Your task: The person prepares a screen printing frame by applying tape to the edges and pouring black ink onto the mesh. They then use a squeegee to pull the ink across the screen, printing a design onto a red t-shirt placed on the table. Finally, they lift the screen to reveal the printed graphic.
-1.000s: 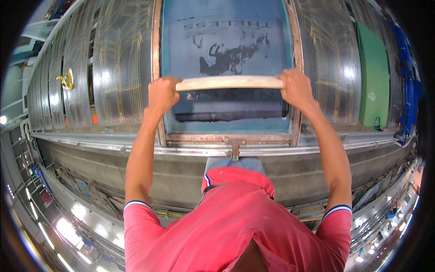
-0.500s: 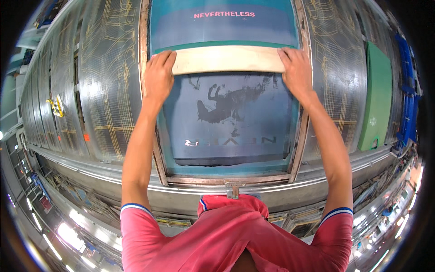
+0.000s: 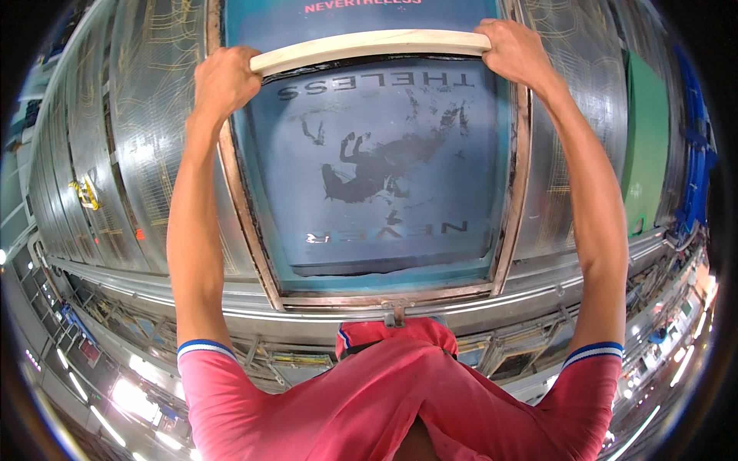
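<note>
A long wooden squeegee (image 3: 369,48) lies crosswise over the mesh of a framed printing screen (image 3: 513,230). My left hand (image 3: 224,81) is closed round its left end, and my right hand (image 3: 516,52) grips the right end. Dark ink shows along the squeegee's near edge. On the blue-grey mesh between my arms are a dark animal-like figure (image 3: 369,169) and dark lettering above and below it. A dark ink line (image 3: 369,269) runs along the near end of the mesh. Part of some pink lettering (image 3: 361,6) shows beyond the squeegee.
A long table with a clear, yellow-marked covering (image 3: 157,154) stretches to both sides. At the right lies a green board (image 3: 646,138), with blue material (image 3: 694,146) past it. A yellow object (image 3: 84,194) rests at the left. A metal clamp (image 3: 394,313) sits at the frame's near edge.
Both hands have pushed the squeegee farther away across the screen and tilted it, showing a narrower face. Dark lettering that it covered is now visible on the mesh.
</note>
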{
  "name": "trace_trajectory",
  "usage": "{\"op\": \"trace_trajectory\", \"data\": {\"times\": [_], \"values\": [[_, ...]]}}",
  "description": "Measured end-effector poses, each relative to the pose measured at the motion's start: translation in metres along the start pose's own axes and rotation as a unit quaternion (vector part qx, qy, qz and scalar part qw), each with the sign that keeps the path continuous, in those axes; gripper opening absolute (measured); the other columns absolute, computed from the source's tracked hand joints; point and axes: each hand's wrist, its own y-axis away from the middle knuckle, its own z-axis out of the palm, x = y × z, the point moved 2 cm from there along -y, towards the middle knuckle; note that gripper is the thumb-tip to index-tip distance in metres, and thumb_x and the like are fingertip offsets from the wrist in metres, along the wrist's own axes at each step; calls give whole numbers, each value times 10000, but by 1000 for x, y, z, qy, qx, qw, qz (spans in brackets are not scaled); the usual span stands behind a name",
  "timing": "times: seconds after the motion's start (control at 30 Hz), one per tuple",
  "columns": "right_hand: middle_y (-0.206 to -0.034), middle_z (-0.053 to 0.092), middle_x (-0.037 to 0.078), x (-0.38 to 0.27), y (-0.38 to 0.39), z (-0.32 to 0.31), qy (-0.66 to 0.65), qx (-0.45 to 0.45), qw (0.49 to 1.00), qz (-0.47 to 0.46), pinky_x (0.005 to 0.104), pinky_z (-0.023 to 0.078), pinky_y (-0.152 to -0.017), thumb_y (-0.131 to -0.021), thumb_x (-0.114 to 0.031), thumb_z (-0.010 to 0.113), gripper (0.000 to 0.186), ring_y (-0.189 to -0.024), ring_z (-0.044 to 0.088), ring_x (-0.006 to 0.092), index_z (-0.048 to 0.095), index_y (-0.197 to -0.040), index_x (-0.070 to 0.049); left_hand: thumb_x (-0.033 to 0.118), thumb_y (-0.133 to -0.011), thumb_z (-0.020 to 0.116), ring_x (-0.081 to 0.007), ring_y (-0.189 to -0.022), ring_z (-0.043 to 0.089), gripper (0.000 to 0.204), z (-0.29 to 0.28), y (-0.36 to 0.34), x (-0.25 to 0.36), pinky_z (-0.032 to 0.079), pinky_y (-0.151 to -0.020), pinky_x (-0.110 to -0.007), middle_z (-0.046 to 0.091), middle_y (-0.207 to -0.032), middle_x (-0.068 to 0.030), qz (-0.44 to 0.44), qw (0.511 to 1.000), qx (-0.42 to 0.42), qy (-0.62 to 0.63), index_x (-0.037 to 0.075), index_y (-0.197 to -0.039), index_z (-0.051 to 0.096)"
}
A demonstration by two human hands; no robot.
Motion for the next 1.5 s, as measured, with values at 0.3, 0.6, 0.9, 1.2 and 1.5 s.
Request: {"op": "trace_trajectory", "data": {"times": [0.3,0.6,0.9,1.2,1.5], "values": [[-930,646,58,-32,68,18,5,127,991,-45,428,537,-788,-738,-23,558,343,-948,618,298,722,-1029,-103,40,-702,611,-313,-759,678,335,25,65,17,545,-651,-419,709,-895,-13,16,993,114,9,175,-968,763],[-894,607,76,-91,217,45,-42,134,988,-70,416,518,-921,-670,11,594,383,-891,600,306,704,-1034,-45,-18,-656,612,-253,-828,696,366,49,224,60,547,-625,-380,707,-949,2,22,992,114,49,128,-965,742],[-1023,646,124,-155,381,74,-99,70,992,-45,460,436,-1064,-629,27,634,458,-1004,619,307,678,-1084,2,-64,-610,640,-270,-924,695,403,77,388,104,558,-771,-360,714,-1005,-62,32,988,112,98,81,-976,722],[-1204,608,183,-144,388,49,-235,-59,970,-20,452,366,-1103,-774,-280,747,603,-1168,555,333,592,-1267,30,-35,-624,657,-281,-987,657,372,66,393,103,519,-843,-412,706,-986,-54,2,996,18,85,72,-975,717],[-1241,542,253,-26,310,107,-193,177,926,271,434,437,-991,-830,-473,718,772,-1194,514,388,524,-1333,80,74,-689,711,-298,-1197,565,312,54,359,175,254,-1086,-676,687,-1070,-65,51,995,33,73,93,-1000,709]]}}
